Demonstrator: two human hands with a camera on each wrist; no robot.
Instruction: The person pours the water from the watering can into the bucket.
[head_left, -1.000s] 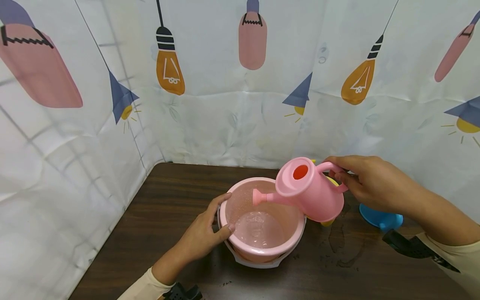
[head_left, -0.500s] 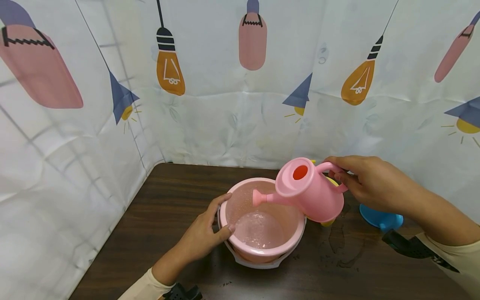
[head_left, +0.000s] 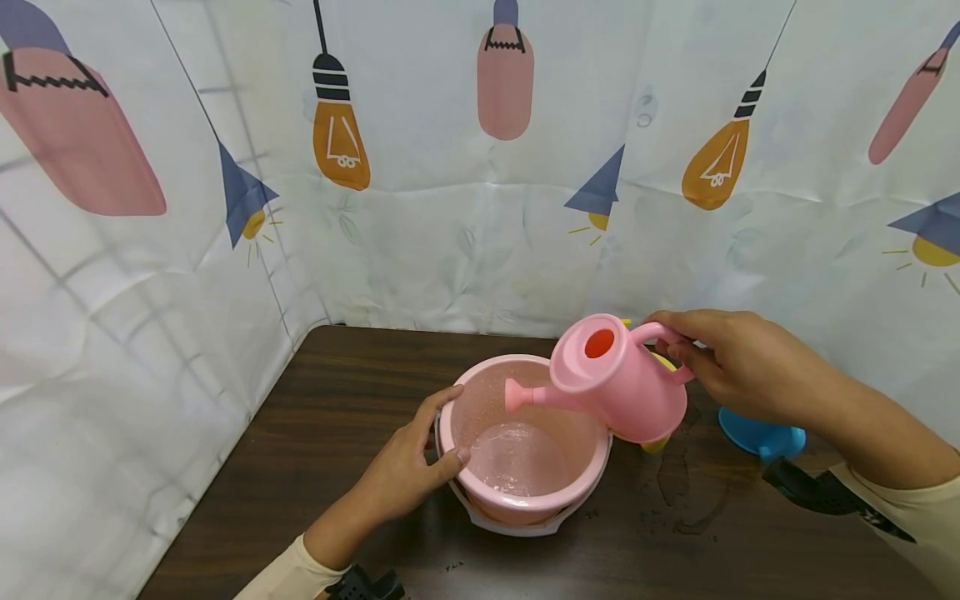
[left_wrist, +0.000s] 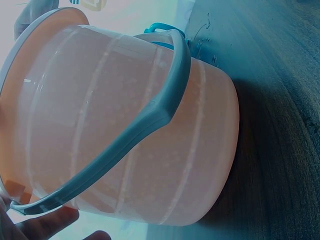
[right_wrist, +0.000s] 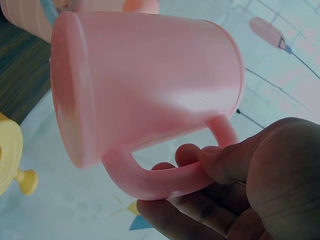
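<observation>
A pink bucket (head_left: pixel 480 392) with a pale handle (left_wrist: pixel 150 120) folded down stands on the dark wooden table (head_left: pixel 337 400); a little water lies in its bottom. My left hand (head_left: pixel 408 467) grips its near left rim, thumb over the edge. My right hand (head_left: pixel 731 362) holds the handle (right_wrist: pixel 165 182) of a pink watering can (head_left: pixel 618 375), fingers curled round it. The can is tipped left, its spout (head_left: pixel 525 394) over the bucket. In the left wrist view the bucket wall (left_wrist: pixel 125 140) fills the frame. In the right wrist view the can's body (right_wrist: pixel 145 85) is seen from below.
A blue object (head_left: pixel 761 435) and a yellow object (head_left: pixel 656 443) sit on the table behind the can, at right. Wet marks (head_left: pixel 682 492) show on the wood right of the bucket. Printed curtains (head_left: pixel 480 167) close in the back and left sides.
Nothing has clearly moved; both hands and the can keep their places. The water surface in the bucket ripples slightly.
</observation>
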